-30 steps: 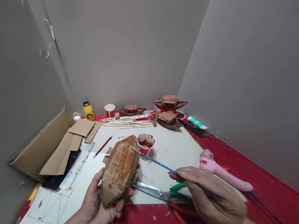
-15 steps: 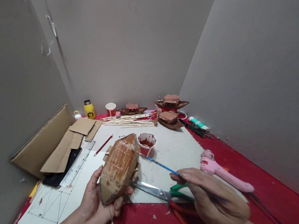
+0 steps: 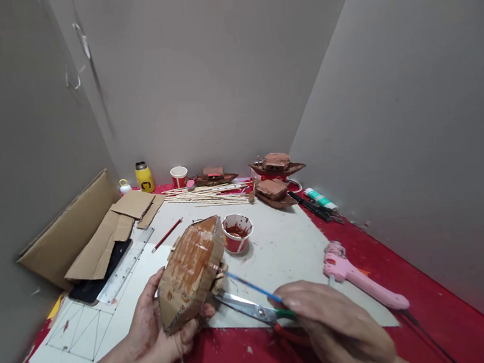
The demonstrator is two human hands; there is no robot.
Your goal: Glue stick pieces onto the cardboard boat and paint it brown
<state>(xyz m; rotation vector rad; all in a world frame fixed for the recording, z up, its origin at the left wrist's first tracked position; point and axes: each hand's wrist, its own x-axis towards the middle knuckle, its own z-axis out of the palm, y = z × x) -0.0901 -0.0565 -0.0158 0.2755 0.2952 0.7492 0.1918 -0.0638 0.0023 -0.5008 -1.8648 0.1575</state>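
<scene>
My left hand [image 3: 157, 325] grips a cardboard boat [image 3: 191, 269] from below, its underside turned up and partly coated with wet brown paint. My right hand [image 3: 337, 322] is closed around a thin blue paintbrush [image 3: 254, 285], whose tip is at the boat's right side, by small wooden pieces. Whether the tip touches the boat, I cannot tell. Behind the boat stands a paper cup [image 3: 239, 240] with brown paint inside. Scissors [image 3: 250, 310] with green and orange handles lie under the brush, partly hidden by my right hand.
Cardboard pieces [image 3: 96, 245] and a ruler [image 3: 125, 267] lie at the left. Brown model boats [image 3: 273, 192], thin sticks [image 3: 208, 196], a yellow bottle [image 3: 144, 178] and another cup [image 3: 179, 177] stand or lie at the back. A pink glue gun [image 3: 358, 282] rests at the right.
The brush tip has moved down from the boat's upper surface to its right side, with my right hand slightly lower and further left. The boat has tilted a little in my left hand.
</scene>
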